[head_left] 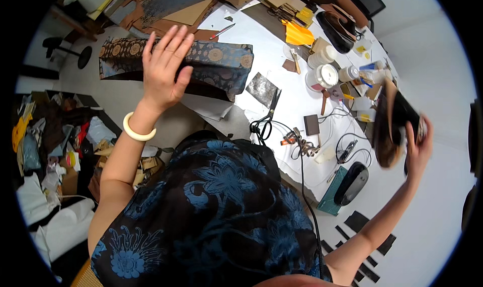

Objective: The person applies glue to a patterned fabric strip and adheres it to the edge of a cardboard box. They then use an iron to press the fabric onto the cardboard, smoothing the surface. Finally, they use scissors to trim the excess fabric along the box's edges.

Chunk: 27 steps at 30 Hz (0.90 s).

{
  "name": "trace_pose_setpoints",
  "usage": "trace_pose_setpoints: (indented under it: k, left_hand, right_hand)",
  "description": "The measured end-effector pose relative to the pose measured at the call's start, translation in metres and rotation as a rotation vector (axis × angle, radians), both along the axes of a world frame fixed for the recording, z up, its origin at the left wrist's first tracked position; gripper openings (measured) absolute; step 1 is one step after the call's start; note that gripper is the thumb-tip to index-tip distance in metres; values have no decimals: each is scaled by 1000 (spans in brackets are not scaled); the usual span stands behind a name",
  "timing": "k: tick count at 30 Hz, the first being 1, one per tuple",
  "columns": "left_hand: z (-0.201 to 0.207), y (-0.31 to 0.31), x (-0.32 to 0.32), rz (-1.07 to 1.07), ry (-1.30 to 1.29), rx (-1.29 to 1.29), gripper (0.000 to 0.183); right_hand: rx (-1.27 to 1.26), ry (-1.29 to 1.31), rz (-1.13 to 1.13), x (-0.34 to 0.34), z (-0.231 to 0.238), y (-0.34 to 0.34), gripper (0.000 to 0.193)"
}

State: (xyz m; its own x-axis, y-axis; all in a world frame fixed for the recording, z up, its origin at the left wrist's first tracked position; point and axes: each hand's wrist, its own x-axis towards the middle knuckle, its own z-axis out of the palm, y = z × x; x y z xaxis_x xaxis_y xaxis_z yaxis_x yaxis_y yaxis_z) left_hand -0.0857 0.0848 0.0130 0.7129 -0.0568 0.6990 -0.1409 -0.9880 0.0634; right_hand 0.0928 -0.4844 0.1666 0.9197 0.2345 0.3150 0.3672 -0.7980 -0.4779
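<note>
My left hand (166, 73), with a cream bangle at the wrist, lies with its fingers stretched out on a long folded piece of floral-patterned material (221, 60). This piece is dark blue-grey with tan flowers, and its near side hangs over the table's edge. At the far right my right hand (418, 148) is closed on the edge of a glossy dark brown curved object (390, 131), raised at the table's right side. Its exact kind I cannot make out. Black-handled scissors (266, 121) lie between the hands, beside a grey square sheet (261, 89).
White jars (322, 78) crowd the right half of the white table (241, 27). A dark bag (336, 32) stands behind them. Cables, a metal clamp-like tool (302, 143) and a black oval case (352, 184) sit nearer me. Scraps (75, 151) fill the floor at left.
</note>
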Motion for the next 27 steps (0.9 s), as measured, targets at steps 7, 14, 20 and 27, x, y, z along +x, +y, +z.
trace_pose_setpoints:
  k: [7,14,20,27]
  left_hand:
    - [-11,18,-7,150,-71,-101,41]
    - [-11,19,-4,106,-94,-167,40]
    - [-10,22,-6,130,-88,-158,40]
    - [-10,20,2,106,-80,-182,40]
  right_hand:
    - [-189,-139,880,-2,42,280,55]
    - [-601,122,946,-26,71,392,40]
    - [-618,-151,1009,-26,54,395,41]
    - [-661,174,912,-28,71,409,37]
